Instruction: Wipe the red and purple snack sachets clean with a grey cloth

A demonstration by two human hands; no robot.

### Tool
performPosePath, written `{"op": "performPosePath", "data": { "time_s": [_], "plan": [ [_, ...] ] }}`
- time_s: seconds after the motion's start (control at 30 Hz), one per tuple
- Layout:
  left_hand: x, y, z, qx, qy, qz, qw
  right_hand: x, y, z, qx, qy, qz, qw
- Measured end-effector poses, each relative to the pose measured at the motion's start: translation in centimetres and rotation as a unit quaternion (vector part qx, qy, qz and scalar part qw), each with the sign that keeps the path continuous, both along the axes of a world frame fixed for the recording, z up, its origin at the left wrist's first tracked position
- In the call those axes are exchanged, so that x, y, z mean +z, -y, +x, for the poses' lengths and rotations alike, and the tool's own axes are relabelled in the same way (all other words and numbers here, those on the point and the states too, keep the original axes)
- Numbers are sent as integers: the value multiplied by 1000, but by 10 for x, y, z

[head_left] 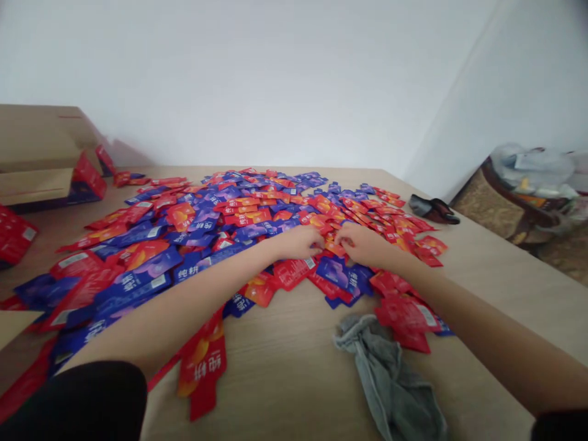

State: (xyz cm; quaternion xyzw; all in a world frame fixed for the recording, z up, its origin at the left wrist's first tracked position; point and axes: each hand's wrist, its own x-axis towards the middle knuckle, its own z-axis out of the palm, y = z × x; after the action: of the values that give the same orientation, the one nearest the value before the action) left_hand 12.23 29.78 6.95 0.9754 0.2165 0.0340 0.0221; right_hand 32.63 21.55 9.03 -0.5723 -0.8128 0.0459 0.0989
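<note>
A wide heap of flattened small boxes, red-orange and blue-purple with white print, covers the table. At its near middle, my left hand [301, 242] is closed with bent fingers, pinching the edge of a red-orange flattened box [334, 246]. My right hand [361, 244] faces it a short gap away, its fingers also curled closed on the same red-orange piece. The fingertips are small and partly hidden. Just below the hands lie a blue flattened box [337, 274] and a red flattened box [294, 273].
A grey cloth [390, 380] lies crumpled at the table's near edge. Open cardboard boxes [37, 184] stand at left. A dark object [434, 209] rests at the right edge of the table [275, 373]. Beyond it, a chair [493, 205] carries plastic bags [533, 171].
</note>
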Motion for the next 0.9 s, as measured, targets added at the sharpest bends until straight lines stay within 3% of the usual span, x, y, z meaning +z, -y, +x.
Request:
{"op": "performPosePath", "data": {
  "time_s": [0.1, 0.17, 0.3, 0.43, 0.6, 0.73, 0.8, 0.9],
  "plan": [
    [-14, 40, 20, -46, -15, 1, 999, -25, 56, 14, 2, 38, 0, 999],
    [-24, 54, 30, -42, -22, 17, 999, -43, 76, 14, -15, 76, -3, 997],
    [-34, 62, 42, -29, -29, 53, 998, -59, 82, 5, -36, 131, 2, 991],
    [-28, 67, 40, 7, -34, 86, 996, -48, 72, -3, -71, 129, 2, 989],
    [1, 94, 4, 76, -52, 98, 991, -24, 79, -23, -76, 98, 26, 992],
    [26, 146, -42, 122, -64, 101, 985, -23, 106, -53, -6, 19, 63, 998],
    [25, 180, -64, 138, -76, 103, 982, -34, 123, -68, 60, -50, 90, 993],
    [3, 237, -87, 150, -106, 96, 978, -61, 146, -88, 167, -118, 82, 976]
  ]
}}
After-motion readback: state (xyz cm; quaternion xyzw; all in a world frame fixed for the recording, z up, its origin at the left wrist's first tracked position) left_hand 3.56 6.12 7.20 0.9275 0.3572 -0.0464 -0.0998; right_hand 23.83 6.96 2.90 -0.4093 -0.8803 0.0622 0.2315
